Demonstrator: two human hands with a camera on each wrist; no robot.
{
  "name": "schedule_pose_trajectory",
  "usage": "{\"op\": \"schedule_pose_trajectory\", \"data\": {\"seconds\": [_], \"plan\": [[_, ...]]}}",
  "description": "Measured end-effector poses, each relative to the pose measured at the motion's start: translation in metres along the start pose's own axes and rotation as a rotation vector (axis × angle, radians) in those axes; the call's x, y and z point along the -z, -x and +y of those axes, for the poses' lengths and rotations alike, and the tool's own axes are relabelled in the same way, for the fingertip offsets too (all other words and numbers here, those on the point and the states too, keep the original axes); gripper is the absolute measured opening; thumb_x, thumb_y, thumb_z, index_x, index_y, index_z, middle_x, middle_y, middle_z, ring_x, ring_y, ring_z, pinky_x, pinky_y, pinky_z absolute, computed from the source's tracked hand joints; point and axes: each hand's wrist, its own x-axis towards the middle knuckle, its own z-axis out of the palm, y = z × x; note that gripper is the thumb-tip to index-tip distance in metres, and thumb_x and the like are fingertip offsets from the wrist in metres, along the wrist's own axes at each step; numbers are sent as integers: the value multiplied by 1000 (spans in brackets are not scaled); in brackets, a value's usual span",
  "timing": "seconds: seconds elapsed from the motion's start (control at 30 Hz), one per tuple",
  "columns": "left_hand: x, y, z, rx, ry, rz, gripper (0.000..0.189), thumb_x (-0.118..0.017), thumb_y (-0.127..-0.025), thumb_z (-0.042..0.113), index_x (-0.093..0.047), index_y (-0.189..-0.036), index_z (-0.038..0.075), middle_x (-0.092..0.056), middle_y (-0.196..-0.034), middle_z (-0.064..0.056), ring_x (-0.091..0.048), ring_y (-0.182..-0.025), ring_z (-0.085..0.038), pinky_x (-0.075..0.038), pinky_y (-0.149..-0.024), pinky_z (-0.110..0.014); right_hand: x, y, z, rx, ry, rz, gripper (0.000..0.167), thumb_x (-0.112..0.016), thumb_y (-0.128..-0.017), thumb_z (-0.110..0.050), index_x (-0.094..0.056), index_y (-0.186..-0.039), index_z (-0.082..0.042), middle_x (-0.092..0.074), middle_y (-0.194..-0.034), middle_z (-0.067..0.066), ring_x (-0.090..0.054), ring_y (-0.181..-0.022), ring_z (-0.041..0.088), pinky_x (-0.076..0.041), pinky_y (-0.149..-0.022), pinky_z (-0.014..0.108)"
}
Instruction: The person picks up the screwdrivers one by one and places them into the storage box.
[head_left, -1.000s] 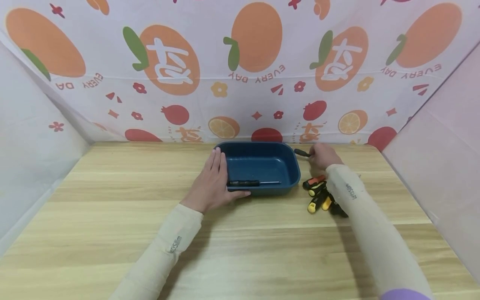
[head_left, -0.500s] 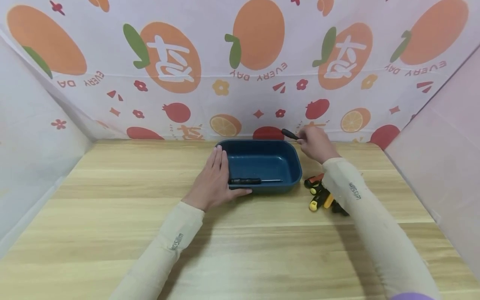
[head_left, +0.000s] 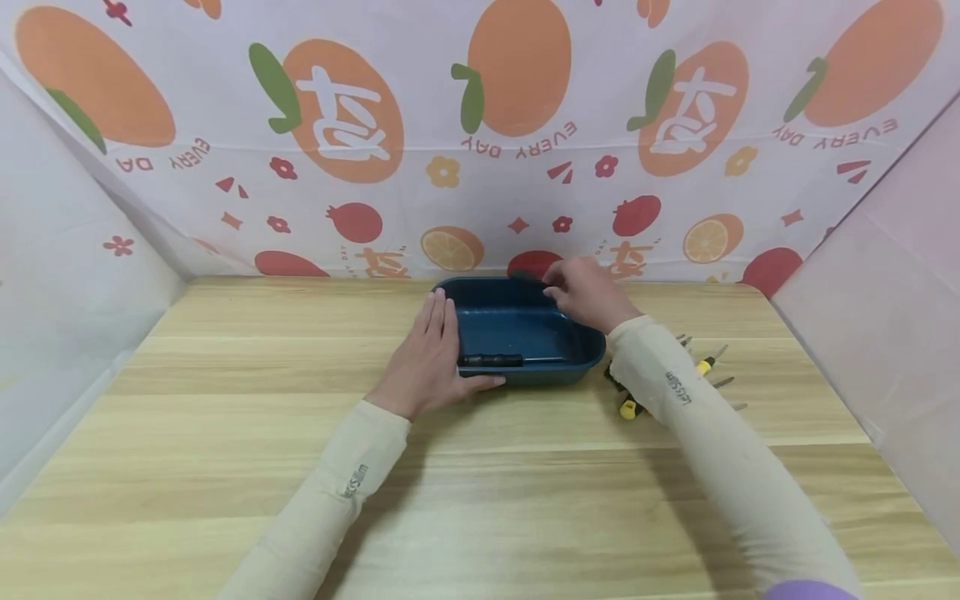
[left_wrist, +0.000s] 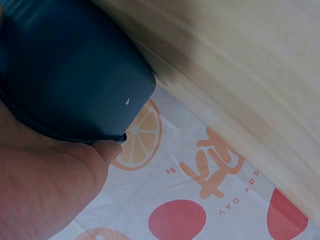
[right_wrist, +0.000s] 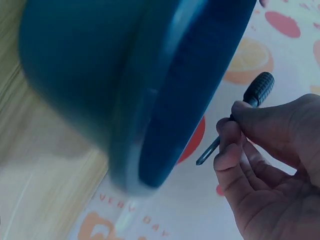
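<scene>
So the short screwdriver (right_wrist: 260, 89) is right of center in the right wrist view, black handle up, tip toward lower left. The right hand (head_left: 588, 293) has it pinched between thumb and fingers, by the tray's (head_left: 525, 377) upper right in the head view. Left hand (head_left: 417, 367) is on the tray's left end, fingers straight and together, thumb apart along the front. A long screwdriver (head_left: 491, 361) lies inside along the front wall. Right of center there's a tool pile (head_left: 628, 408), partly hidden by the right sleeve (head_left: 697, 417). Wood table (head_left: 480, 517) below, fruit-print cloth (head_left: 427, 108) up top.
</scene>
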Motion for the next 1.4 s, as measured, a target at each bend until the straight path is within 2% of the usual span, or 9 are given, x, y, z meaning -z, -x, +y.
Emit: {"op": "schedule_pose_trajectory", "data": {"seconds": [0.17,0.33,0.6,0.77,1.13,1.4], "plan": [[-1,2,1,0,-1,1,130,-58,-78,84,-21,-154,-14,-18,-163,-30,-16,-152,-42,-18,-123,-44,-13,-1,-11,60,25,-45,23,-70,-96,-10,-73,-117,0,-72,-110,14,-64,-97,28,-56,-92,41],[-2,4,0,3,-6,-3,129,-56,-79,86,-21,-155,-13,-18,-163,-30,-14,-152,-41,-17,-124,-43,-27,-1,-20,95,29,-130,19,-70,-96,-8,-75,-113,-1,-74,-106,12,-67,-92,24,-58,-90,38],[-2,3,0,-16,-26,1,129,-54,-80,86,-21,-154,-14,-17,-163,-31,-13,-153,-41,-13,-125,-42,-42,-2,-25,111,32,-266,17,-68,-98,-8,-75,-112,-2,-73,-106,10,-65,-90,22,-58,-88,35],[-2,3,0,-19,-22,4,128,-55,-80,85,-21,-154,-14,-17,-163,-31,-14,-153,-41,-14,-124,-43,-49,-5,-25,109,37,-324,17,-68,-98,-9,-76,-111,-3,-72,-105,9,-64,-90,21,-57,-90,35],[-2,3,-1,-30,-13,22,129,-58,-80,83,-22,-152,-16,-19,-161,-33,-15,-152,-42,-15,-124,-42,-60,-8,-25,129,31,-367,17,-69,-97,-9,-76,-111,-4,-74,-104,8,-67,-92,18,-57,-90,36],[-3,3,-2,-41,-26,52,128,-60,-79,82,-25,-151,-17,-22,-160,-33,-18,-151,-43,-16,-124,-43,-61,-7,-26,126,39,-374,20,-67,-98,-8,-75,-116,-3,-74,-111,10,-68,-99,19,-56,-95,37]]}}
